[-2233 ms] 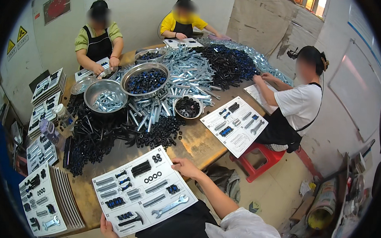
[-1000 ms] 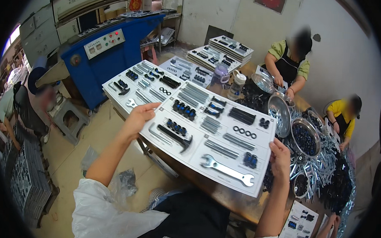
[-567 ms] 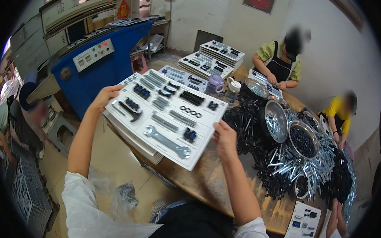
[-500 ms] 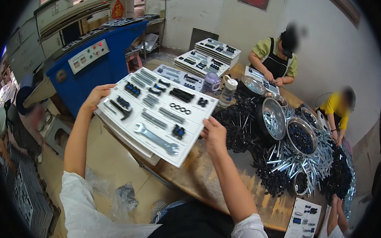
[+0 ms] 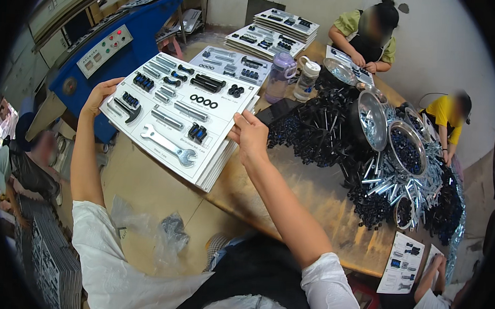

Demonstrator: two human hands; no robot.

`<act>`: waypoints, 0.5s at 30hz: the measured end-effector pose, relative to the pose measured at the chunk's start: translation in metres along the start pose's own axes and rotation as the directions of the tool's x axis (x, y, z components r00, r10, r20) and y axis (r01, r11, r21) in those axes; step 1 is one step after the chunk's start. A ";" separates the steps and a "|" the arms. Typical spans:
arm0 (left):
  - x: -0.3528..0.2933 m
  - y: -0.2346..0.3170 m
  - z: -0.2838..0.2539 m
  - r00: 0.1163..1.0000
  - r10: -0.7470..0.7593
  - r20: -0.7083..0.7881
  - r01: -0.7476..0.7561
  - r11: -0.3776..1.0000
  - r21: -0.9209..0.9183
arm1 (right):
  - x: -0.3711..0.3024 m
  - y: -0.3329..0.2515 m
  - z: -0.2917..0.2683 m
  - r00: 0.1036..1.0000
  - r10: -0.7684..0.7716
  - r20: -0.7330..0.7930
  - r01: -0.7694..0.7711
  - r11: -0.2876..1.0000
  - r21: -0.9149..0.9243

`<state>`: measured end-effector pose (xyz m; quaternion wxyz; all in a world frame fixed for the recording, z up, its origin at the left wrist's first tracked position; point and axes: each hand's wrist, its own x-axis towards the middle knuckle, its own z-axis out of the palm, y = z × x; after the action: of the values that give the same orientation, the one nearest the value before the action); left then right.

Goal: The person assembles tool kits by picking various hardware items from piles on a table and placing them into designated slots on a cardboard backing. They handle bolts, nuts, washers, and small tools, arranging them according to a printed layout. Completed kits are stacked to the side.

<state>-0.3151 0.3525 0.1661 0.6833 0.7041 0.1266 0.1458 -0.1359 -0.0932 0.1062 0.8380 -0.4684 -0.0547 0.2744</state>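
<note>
A long wooden table fills the right half of the view, and a blue machine with a control panel stands at the upper left. On the table lies a big heap of black and silver screws and bolts, with round metal bowls tilted in it. Other people sit at the far side of the table.

At the near left corner of the table rests a stack of white cards. The top white card, with a wrench, bolts and washers fixed on it in rows, sits on this stack and hangs over the table edge. The left hand grips its far left edge, fingers curled together around the border. The right hand holds the right edge, thumb on top and the fingers pressed together below. Behind the card stand a purple bottle and a clear bottle.
</note>
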 end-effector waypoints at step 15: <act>0.013 -0.044 -0.037 0.990 0.101 0.096 -0.122 0.962 0.246 | 0.050 0.044 -0.029 0.979 -0.084 0.186 0.078 0.996 0.039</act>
<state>-0.3166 0.3934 0.1232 0.5841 0.7963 0.0761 0.1376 -0.1010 -0.0717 0.0460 0.8470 -0.4245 -0.1481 0.2836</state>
